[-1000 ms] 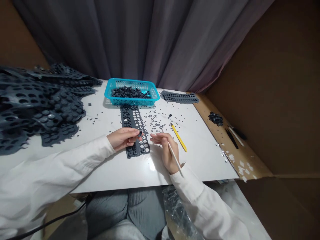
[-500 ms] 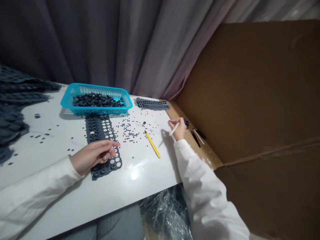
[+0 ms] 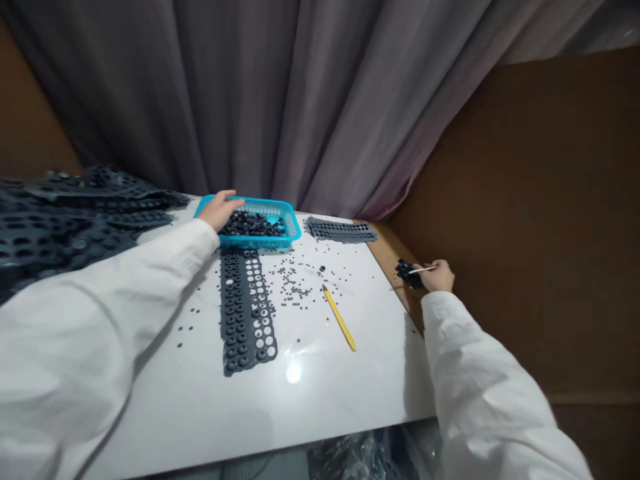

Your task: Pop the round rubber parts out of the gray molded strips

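My left hand [image 3: 219,211] is over the left end of a blue plastic basket [image 3: 295,230], fingers stretched out and apart. Whether it touches the rim I cannot tell. Inside the basket lies a heap of small black rubber-like parts [image 3: 257,225]. At the right edge of the table my right hand [image 3: 442,276] is closed on a thin white stick [image 3: 423,269], its tip over a small dark pile [image 3: 407,273]. A dark perforated sheet [image 3: 243,300] lies in front of the basket, with ring-shaped parts in its left rows and open holes at its right.
A yellow pen-like tool [image 3: 340,319] lies on the white table [image 3: 200,413], near many scattered small black discs [image 3: 295,290]. Another perforated strip [image 3: 340,231] is at the back. Dark perforated sheets [image 3: 80,220] are heaped at left; a cardboard wall [image 3: 550,267] stands at right.
My left hand has moved from above the perforated sheet up to the basket. My right hand, still with the white stick, has gone right to the dark pile. The camera view has shifted.
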Available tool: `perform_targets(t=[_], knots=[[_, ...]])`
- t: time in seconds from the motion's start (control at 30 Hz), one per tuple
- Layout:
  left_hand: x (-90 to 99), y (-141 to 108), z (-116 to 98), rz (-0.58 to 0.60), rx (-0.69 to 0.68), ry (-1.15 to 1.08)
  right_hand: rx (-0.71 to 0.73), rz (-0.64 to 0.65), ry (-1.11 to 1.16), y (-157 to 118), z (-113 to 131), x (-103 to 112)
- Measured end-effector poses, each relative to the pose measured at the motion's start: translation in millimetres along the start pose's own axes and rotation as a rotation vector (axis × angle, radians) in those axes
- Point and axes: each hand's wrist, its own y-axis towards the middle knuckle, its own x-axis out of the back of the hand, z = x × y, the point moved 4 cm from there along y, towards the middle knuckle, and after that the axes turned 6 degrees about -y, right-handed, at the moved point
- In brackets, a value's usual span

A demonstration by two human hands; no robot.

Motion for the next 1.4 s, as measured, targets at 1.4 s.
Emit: perform_targets(t=[1.4], knots=[[-67.2, -190.4, 43.5, 1.133, -0.744, 0.505, 0.394, 0.814, 0.635, -322.0, 210.6, 15.9]])
